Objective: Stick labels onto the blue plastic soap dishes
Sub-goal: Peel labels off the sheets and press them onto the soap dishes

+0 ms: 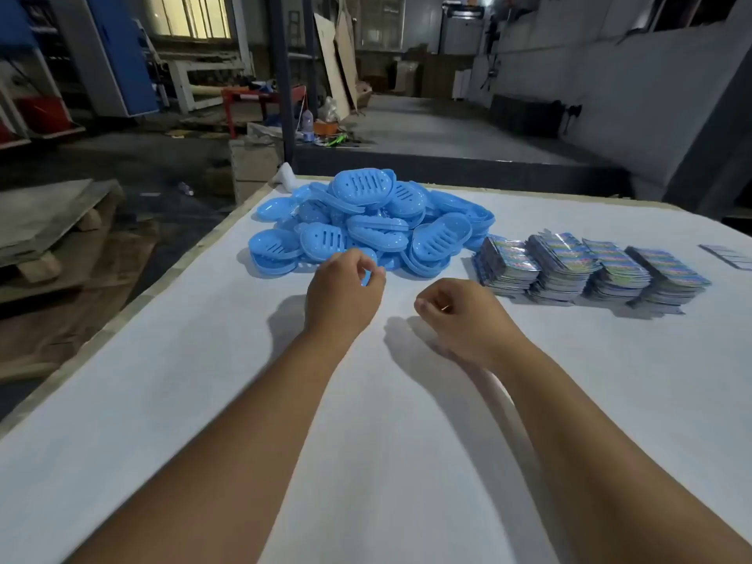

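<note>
- The left hand hovers over the white table at the near edge of the heap of blue oval plastic soap dishes. Its fingers are curled, and a sliver of blue shows between fingertips and thumb; I cannot tell whether it pinches the rim of a dish or whether the blue merely shows through the gap.
- The right hand hangs just above the table, near the left hand but apart from it. Its fingers are loosely curled inward and nothing can be seen held in them.
- The soap dishes lie in a loose pile at the far left of the table, slotted undersides and smooth bowls mixed, some nested in each other.
- To the right of the pile, just beside it, stand four stacks of glossy, iridescent rectangular labels in a row, close to each other. The right hand is near the leftmost stack but does not touch it.
- At the far right edge lies a small group of flat grey rectangular pieces; what they are is too small to tell.
- No dish that shows carries a label, and no finished dishes stand apart anywhere on the table. By my judgement the work is at its very start: a dish is to be picked, a label taken from a stack, and the whole pile remains.
</note>
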{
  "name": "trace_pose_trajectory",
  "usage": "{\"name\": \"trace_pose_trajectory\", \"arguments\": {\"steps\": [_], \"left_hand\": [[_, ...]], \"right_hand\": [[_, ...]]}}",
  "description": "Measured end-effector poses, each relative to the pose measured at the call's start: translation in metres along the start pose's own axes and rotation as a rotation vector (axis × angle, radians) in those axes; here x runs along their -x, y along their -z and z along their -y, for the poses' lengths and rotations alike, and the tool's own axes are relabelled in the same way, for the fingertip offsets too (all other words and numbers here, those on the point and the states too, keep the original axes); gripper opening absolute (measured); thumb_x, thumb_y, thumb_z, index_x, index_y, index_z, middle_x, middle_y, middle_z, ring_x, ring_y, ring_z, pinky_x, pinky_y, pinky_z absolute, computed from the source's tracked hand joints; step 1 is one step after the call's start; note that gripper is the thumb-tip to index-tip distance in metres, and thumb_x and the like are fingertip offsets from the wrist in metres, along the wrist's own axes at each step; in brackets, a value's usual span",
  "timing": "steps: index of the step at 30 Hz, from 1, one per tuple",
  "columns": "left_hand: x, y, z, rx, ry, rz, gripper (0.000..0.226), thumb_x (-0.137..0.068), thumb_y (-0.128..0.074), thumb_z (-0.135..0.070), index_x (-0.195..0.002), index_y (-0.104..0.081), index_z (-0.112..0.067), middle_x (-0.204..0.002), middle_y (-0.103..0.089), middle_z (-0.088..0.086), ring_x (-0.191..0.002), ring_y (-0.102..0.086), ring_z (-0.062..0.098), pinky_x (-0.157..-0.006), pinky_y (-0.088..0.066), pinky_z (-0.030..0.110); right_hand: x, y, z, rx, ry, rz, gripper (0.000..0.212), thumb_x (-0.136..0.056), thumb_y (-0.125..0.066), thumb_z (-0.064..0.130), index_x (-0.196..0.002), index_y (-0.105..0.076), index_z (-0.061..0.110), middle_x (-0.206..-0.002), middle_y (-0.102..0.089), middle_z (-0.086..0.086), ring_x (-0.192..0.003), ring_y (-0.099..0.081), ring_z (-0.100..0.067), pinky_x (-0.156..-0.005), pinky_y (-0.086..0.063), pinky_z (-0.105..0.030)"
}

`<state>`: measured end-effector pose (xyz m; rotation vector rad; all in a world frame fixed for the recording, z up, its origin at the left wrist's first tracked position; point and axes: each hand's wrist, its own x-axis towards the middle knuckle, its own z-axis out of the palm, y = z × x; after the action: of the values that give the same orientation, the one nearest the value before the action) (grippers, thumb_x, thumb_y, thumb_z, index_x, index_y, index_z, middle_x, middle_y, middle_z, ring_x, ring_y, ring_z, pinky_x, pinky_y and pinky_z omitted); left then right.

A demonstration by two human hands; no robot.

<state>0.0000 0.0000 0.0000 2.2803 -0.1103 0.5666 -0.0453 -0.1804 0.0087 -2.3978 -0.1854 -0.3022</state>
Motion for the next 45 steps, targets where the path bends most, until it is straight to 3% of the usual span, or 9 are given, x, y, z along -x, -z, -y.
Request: {"name": "trace_pose_trajectory", "arguments": {"steps": [4, 8, 15, 18, 22, 29, 35, 40, 45], "left_hand": [[-0.005, -0.002, 0.015, -0.279, 0.041, -0.073, 0.047, -0.085, -0.071, -0.061, -0.113, -0.062, -0.025, -0.122, -0.058, 0.007, -0.116, -0.053, 0.031, -0.094, -0.045, 0.041], [-0.007, -0.007, 0.019, -0.345, 0.089, 0.004, 0.054, -0.085, -0.066, -0.069, -0.111, -0.046, -0.026, -0.124, -0.062, 0.006, -0.118, -0.053, 0.031, -0.094, -0.045, 0.043], [-0.009, 0.005, 0.018, -0.236, 0.127, 0.045, 0.046, -0.086, -0.070, -0.055, -0.109, -0.041, -0.029, -0.117, -0.064, 0.002, -0.108, -0.059, 0.029, -0.092, -0.052, 0.044], [0.000, 0.016, 0.008, 0.023, 0.127, 0.156, 0.046, -0.080, -0.076, -0.049, -0.110, -0.045, -0.035, -0.111, -0.060, -0.011, -0.103, -0.064, 0.022, -0.088, -0.058, 0.046], [0.021, 0.019, -0.012, 0.136, -0.063, 0.425, 0.047, -0.074, -0.080, -0.045, -0.109, -0.049, -0.047, -0.111, -0.058, -0.024, -0.093, -0.062, -0.003, -0.076, -0.052, 0.026], [0.039, 0.011, -0.026, 0.038, -0.172, 0.720, 0.053, -0.071, -0.079, -0.041, -0.113, -0.049, -0.054, -0.114, -0.056, -0.024, -0.102, -0.060, -0.002, -0.088, -0.054, 0.027], [0.038, 0.004, -0.028, -0.058, -0.246, 0.747, 0.059, -0.072, -0.080, -0.047, -0.120, -0.047, -0.055, -0.107, -0.049, -0.030, -0.102, -0.055, 0.000, -0.094, -0.051, 0.030], [0.036, 0.003, -0.027, -0.072, -0.284, 0.757, 0.065, -0.074, -0.079, -0.050, -0.128, -0.044, -0.056, -0.108, -0.046, -0.035, -0.107, -0.050, -0.006, -0.094, -0.047, 0.028], [0.033, 0.004, -0.024, -0.044, -0.293, 0.771, 0.063, -0.076, -0.079, -0.060, -0.130, -0.048, -0.052, -0.111, -0.045, -0.035, -0.110, -0.048, -0.008, -0.094, -0.046, 0.027]], "right_hand": [[-0.004, -0.004, -0.011, -0.033, -0.009, -0.090, 0.014, -0.092, -0.065, 0.030, -0.079, -0.068, 0.026, -0.071, -0.067, 0.014, -0.068, -0.060, -0.002, -0.061, -0.042, -0.020], [-0.003, -0.002, -0.019, -0.065, -0.008, -0.099, 0.011, -0.092, -0.067, 0.030, -0.081, -0.070, 0.028, -0.071, -0.067, 0.018, -0.068, -0.060, 0.001, -0.061, -0.040, -0.017], [0.002, 0.013, -0.029, -0.133, -0.039, -0.153, 0.012, -0.092, -0.067, 0.029, -0.080, -0.070, 0.028, -0.067, -0.065, 0.026, -0.061, -0.058, 0.001, -0.057, -0.039, -0.015], [0.001, 0.022, -0.035, -0.121, -0.062, -0.185, 0.015, -0.092, -0.066, 0.028, -0.077, -0.068, 0.029, -0.063, -0.062, 0.029, -0.060, -0.056, 0.002, -0.053, -0.037, -0.010], [-0.003, 0.030, -0.042, -0.065, -0.112, -0.250, 0.013, -0.091, -0.066, 0.025, -0.078, -0.069, 0.026, -0.067, -0.066, 0.018, -0.061, -0.057, 0.001, -0.058, -0.039, -0.017], [-0.013, 0.045, -0.067, 0.205, -0.246, -0.476, 0.021, -0.094, -0.058, 0.025, -0.111, -0.070, 0.026, -0.117, -0.064, 0.002, -0.099, -0.063, -0.025, -0.075, -0.044, -0.034], [-0.025, 0.042, -0.084, 0.286, -0.278, -0.364, 0.053, -0.099, -0.047, 0.013, -0.151, -0.045, 0.022, -0.157, -0.045, 0.003, -0.138, -0.048, -0.023, -0.100, -0.044, -0.040], [-0.029, 0.042, -0.090, 0.336, -0.265, -0.443, 0.027, -0.100, -0.051, 0.019, -0.118, -0.070, 0.023, -0.127, -0.066, 0.000, -0.110, -0.062, -0.028, -0.072, -0.041, -0.034], [-0.029, 0.043, -0.087, 0.393, -0.281, -0.545, 0.022, -0.093, -0.052, 0.016, -0.095, -0.074, 0.021, -0.096, -0.071, -0.003, -0.079, -0.057, -0.030, -0.062, -0.040, -0.033]]}}
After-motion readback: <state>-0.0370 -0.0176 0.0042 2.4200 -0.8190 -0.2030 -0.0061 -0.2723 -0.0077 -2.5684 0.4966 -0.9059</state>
